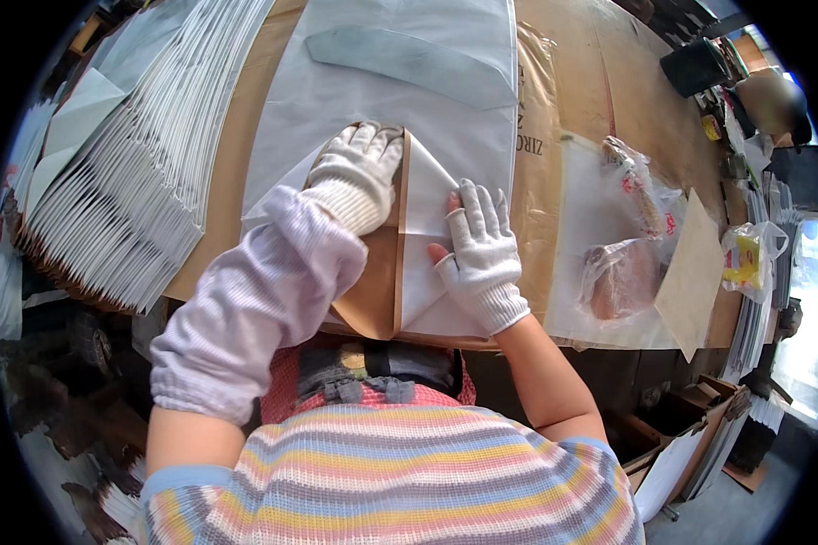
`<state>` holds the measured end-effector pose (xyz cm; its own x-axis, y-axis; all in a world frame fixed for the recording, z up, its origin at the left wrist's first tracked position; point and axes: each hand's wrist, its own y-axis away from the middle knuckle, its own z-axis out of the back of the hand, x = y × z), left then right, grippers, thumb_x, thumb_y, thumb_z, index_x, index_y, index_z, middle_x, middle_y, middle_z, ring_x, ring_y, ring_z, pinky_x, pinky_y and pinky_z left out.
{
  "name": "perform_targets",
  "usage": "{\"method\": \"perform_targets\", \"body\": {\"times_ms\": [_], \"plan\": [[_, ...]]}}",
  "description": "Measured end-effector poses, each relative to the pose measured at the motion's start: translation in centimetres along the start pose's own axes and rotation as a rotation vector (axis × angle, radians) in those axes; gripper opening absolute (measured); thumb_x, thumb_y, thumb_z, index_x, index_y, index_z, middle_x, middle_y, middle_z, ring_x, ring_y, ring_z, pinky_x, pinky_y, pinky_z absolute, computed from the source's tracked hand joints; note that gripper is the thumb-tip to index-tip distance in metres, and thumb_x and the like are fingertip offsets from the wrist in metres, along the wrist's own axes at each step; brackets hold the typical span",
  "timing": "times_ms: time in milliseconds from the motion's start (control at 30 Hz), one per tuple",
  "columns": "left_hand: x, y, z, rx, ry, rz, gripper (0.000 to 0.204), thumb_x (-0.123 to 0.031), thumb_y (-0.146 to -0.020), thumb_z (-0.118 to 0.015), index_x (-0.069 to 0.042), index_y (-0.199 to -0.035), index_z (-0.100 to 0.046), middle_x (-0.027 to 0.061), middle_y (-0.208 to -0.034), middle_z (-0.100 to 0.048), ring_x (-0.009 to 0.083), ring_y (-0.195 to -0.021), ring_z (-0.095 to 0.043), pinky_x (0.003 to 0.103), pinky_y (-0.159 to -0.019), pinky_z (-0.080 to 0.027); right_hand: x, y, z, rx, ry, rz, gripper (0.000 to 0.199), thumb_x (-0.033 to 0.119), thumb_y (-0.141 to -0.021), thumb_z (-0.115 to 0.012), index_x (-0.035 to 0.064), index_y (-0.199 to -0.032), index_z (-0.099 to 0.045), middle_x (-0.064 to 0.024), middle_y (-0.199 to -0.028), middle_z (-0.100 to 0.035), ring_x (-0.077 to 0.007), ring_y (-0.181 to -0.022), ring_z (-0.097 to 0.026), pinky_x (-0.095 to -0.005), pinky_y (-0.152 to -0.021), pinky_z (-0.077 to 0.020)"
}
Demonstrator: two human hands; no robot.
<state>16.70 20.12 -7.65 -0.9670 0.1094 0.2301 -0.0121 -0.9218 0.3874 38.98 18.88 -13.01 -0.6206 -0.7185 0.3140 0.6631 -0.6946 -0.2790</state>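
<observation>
Head view: left hand (354,173) is pressing flat, open, on brown template (377,291), pinning it while right hand (482,250), open, is flattening white paper fold (427,209) against its edge.

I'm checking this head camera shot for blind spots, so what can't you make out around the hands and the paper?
- Head view: the brown template is partly covered by the left hand and its sleeve.
- The white paper sheet under the right hand: that part is hidden.
- The stack of folded white sheets runs into the dark fisheye rim.
- The bagged items are too blurred to identify.
</observation>
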Motion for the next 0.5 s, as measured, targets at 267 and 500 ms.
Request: {"method": "perform_targets", "body": {"times_ms": [267,500], "plan": [[-0.1,-1.7,-0.7,0.016,0.124,0.056,0.065,-0.037,-0.106,-0.045,-0.006,-0.161,-0.033,0.0093,-0.17,-0.028,0.0276,-0.156,-0.027,0.04,-0.127,-0.024,0.5,-0.4,-0.2,0.039,0.058,0.008,0.073,0.03,-0.084,-0.073,-0.0047,-0.144,-0.052,-0.0267,-0.152,-0.048,-0.0452,-0.142,-0.044,-0.0573,-0.124,-0.0254],[0.3,3.1,0.2,-0.326,0.245,-0.196,0.063,-0.042,-0.094,-0.066,-0.002,-0.141,-0.055,0.0163,-0.147,-0.054,0.0301,-0.134,-0.053,0.04,-0.115,-0.038,0.6,-0.3,-0.6,-0.032,0.117,0.005,0.067,0.03,-0.08,-0.076,-0.0046,-0.134,-0.059,-0.0232,-0.147,-0.053,-0.0419,-0.139,-0.047,-0.058,-0.123,-0.028]]}}
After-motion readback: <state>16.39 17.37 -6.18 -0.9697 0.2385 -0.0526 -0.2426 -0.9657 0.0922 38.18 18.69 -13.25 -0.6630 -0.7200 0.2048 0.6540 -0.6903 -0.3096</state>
